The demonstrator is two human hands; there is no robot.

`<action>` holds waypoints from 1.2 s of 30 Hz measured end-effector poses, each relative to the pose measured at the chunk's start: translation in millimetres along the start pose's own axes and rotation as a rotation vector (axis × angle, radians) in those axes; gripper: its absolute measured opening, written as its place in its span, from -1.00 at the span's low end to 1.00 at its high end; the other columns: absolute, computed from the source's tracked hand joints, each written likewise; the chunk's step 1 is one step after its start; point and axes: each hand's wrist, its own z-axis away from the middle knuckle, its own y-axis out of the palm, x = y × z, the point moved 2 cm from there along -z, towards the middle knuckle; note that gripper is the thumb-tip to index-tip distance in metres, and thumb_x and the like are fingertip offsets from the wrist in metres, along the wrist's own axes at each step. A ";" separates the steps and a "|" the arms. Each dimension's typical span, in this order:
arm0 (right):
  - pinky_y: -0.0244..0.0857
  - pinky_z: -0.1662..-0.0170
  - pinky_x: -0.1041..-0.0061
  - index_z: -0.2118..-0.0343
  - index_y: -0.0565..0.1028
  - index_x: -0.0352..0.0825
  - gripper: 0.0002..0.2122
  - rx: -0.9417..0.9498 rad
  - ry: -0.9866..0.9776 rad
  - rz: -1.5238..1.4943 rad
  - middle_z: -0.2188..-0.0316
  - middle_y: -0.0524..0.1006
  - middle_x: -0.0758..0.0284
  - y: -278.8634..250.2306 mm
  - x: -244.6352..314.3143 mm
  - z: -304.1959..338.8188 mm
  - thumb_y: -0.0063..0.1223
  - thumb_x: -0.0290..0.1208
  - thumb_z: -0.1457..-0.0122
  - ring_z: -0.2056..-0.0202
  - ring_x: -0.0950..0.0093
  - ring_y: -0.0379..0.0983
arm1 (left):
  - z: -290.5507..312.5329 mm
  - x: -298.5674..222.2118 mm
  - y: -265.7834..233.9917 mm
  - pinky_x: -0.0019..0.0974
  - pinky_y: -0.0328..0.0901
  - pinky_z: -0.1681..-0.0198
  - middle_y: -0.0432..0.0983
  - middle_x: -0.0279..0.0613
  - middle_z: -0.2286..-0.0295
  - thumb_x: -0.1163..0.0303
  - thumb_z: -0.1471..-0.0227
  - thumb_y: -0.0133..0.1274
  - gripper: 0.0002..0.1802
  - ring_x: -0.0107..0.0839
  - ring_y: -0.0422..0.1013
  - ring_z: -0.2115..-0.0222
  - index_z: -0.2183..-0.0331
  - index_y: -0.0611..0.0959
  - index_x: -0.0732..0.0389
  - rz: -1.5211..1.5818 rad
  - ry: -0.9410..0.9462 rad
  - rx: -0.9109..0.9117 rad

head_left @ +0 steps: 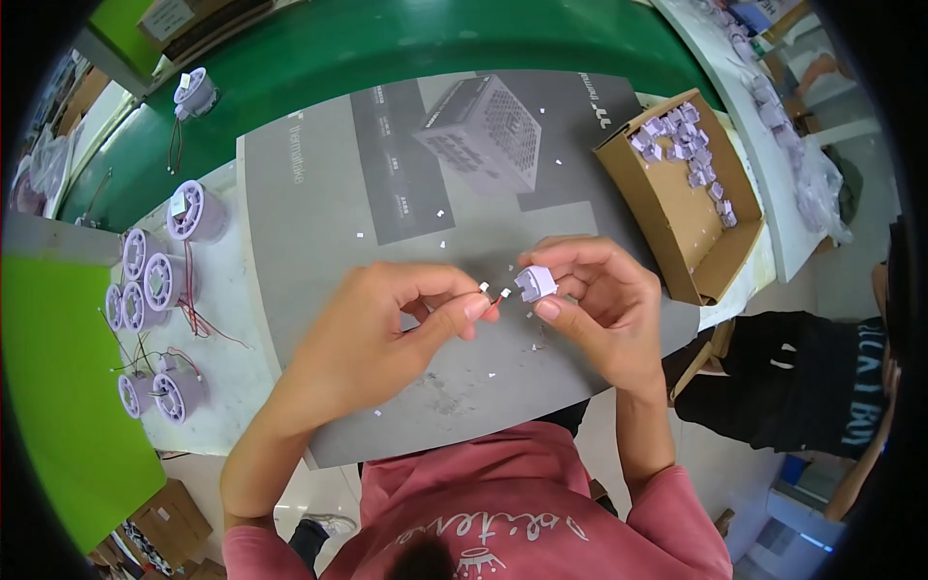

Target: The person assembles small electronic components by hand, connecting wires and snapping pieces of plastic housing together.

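Over the middle of the grey mat (406,425), my left hand (382,333) pinches short red and dark wires that end in small white connectors (505,293). Close to its right, my right hand (611,314) grips a small lavender plastic housing (536,283) between thumb and fingers, its notched side toward the connectors. A narrow gap separates connectors and housing. The wires' other ends are hidden by my left hand. Tiny white scraps (441,214) lie scattered on the mat around both hands.
A cardboard box (710,246) with several lavender housings stands at the right. Several round lavender fan-like units (196,213) with trailing wires sit on the left. Behind the mat runs a green surface (319,58). Another person in dark clothing (783,377) is at the right.
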 end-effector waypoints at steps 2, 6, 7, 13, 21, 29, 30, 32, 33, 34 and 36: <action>0.43 0.10 0.56 0.05 0.49 -0.53 -0.68 0.027 -0.024 0.008 0.14 0.57 0.21 2.0 4.6 -4.3 0.15 -0.79 -0.08 0.17 0.54 0.53 | 1.7 -1.5 0.8 -0.42 0.29 0.33 0.54 -0.26 0.45 0.36 -0.21 0.05 -0.77 -0.52 0.37 0.47 0.36 0.67 0.31 -0.071 -0.016 -0.084; 0.43 0.11 0.57 0.08 0.51 -0.52 -0.69 0.061 -0.006 0.016 0.18 0.59 0.23 8.1 13.8 -9.5 0.17 -0.78 -0.07 0.20 0.55 0.53 | 7.5 0.9 8.9 -0.29 0.24 0.46 0.47 -0.20 0.50 0.42 -0.14 0.12 -0.86 -0.37 0.34 0.54 0.35 0.65 0.30 -0.189 0.155 -0.259; 0.43 0.12 0.57 0.09 0.52 -0.50 -0.70 0.046 0.038 0.057 0.20 0.59 0.24 10.3 16.7 -9.6 0.17 -0.78 -0.07 0.22 0.57 0.53 | 10.1 0.8 11.0 -0.27 0.24 0.46 0.44 -0.21 0.50 0.45 -0.09 0.16 -0.90 -0.34 0.34 0.54 0.36 0.65 0.29 -0.340 0.227 -0.351; 0.42 0.14 0.60 0.13 0.56 -0.45 -0.71 0.033 0.137 0.220 0.27 0.59 0.31 20.4 22.0 -9.3 0.21 -0.76 -0.06 0.28 0.63 0.50 | 17.9 -2.3 19.6 -0.30 0.22 0.51 0.47 -0.20 0.48 0.59 0.03 0.23 -0.90 -0.29 0.37 0.50 0.37 0.65 0.28 -0.670 0.422 -0.546; 0.42 0.15 0.60 0.14 0.57 -0.43 -0.72 0.010 0.109 0.159 0.26 0.59 0.31 28.1 27.5 -8.1 0.21 -0.76 -0.05 0.27 0.62 0.51 | 18.8 -0.9 21.4 -0.30 0.21 0.52 0.46 -0.23 0.49 0.64 0.10 0.26 -0.84 -0.30 0.36 0.50 0.39 0.65 0.27 -0.735 0.502 -0.645; 0.40 0.16 0.56 0.14 0.54 -0.48 -0.67 0.035 0.100 0.225 0.15 0.57 0.15 36.4 21.7 -9.3 0.22 -0.80 0.02 0.16 0.50 0.51 | 20.1 2.7 19.0 -0.30 0.22 0.51 0.49 -0.21 0.48 0.63 0.07 0.23 -0.88 -0.28 0.36 0.53 0.38 0.66 0.29 -0.644 0.506 -0.622; 0.40 0.16 0.56 0.14 0.54 -0.48 -0.67 0.035 0.099 0.228 0.15 0.57 0.15 37.4 20.5 -9.7 0.22 -0.80 0.02 0.16 0.50 0.51 | 21.2 1.5 17.8 -0.30 0.22 0.51 0.49 -0.21 0.48 0.63 0.07 0.23 -0.88 -0.28 0.36 0.53 0.38 0.66 0.29 -0.642 0.507 -0.623; 0.44 0.16 0.57 0.14 0.56 -0.45 -0.70 0.025 0.015 0.242 0.16 0.56 0.21 38.2 18.2 -10.6 0.21 -0.78 -0.03 0.21 0.54 0.52 | 22.0 -0.1 13.9 -0.29 0.22 0.49 0.50 -0.18 0.49 0.60 0.00 0.17 -0.94 -0.26 0.36 0.54 0.39 0.65 0.30 -0.588 0.414 -0.539; 0.44 0.16 0.57 0.14 0.56 -0.45 -0.70 0.025 0.014 0.244 0.16 0.56 0.21 37.9 16.2 -10.9 0.21 -0.78 -0.03 0.21 0.54 0.52 | 22.8 -1.8 11.9 -0.29 0.22 0.49 0.50 -0.18 0.49 0.60 0.00 0.17 -0.94 -0.26 0.36 0.54 0.39 0.65 0.30 -0.587 0.416 -0.540; 0.44 0.16 0.56 0.14 0.56 -0.45 -0.70 0.027 -0.048 0.268 0.16 0.56 0.19 38.0 15.6 -11.1 0.22 -0.78 -0.02 0.20 0.52 0.52 | 23.8 -3.3 10.2 -0.29 0.22 0.48 0.50 -0.17 0.50 0.59 -0.01 0.15 -0.96 -0.25 0.36 0.54 0.39 0.65 0.30 -0.553 0.399 -0.496; 0.44 0.17 0.56 0.14 0.57 -0.45 -0.69 0.030 -0.111 0.292 0.15 0.57 0.18 38.4 13.0 -11.4 0.22 -0.78 -0.01 0.19 0.50 0.52 | 25.1 -3.3 7.3 -0.28 0.22 0.46 0.50 -0.17 0.51 0.57 -0.03 0.13 -0.96 -0.24 0.36 0.54 0.39 0.65 0.30 -0.520 0.382 -0.454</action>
